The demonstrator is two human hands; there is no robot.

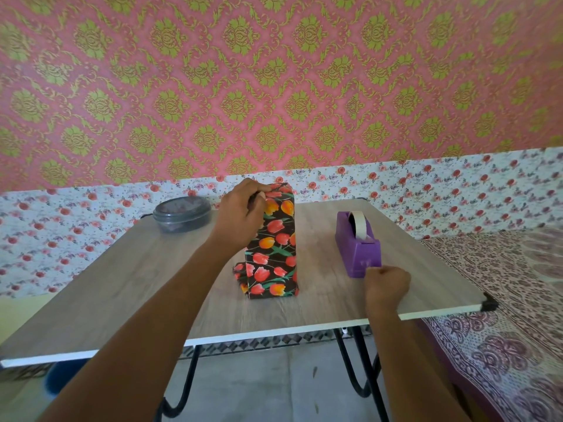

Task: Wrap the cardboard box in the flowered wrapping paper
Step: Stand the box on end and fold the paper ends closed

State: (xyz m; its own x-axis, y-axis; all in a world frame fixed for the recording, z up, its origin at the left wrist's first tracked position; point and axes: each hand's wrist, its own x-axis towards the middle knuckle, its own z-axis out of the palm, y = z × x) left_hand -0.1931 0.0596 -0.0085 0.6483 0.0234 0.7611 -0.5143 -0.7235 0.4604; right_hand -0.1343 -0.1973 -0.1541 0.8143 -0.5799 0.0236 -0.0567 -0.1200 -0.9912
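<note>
One end fold awaits tape: left hand [240, 212] fingers pinch the flowered wrapping paper [275, 236] closed. Right hand [387, 284] fingers curl just before the tape dispenser [357, 249], grasp indeterminate. Next: tear a strip.

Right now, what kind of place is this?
Probably a room at home, maybe a bedroom: pink and green wallpaper on the wall, a small wooden table holding a wrapped box, and what looks like a bed with a printed cover beside it.
</note>
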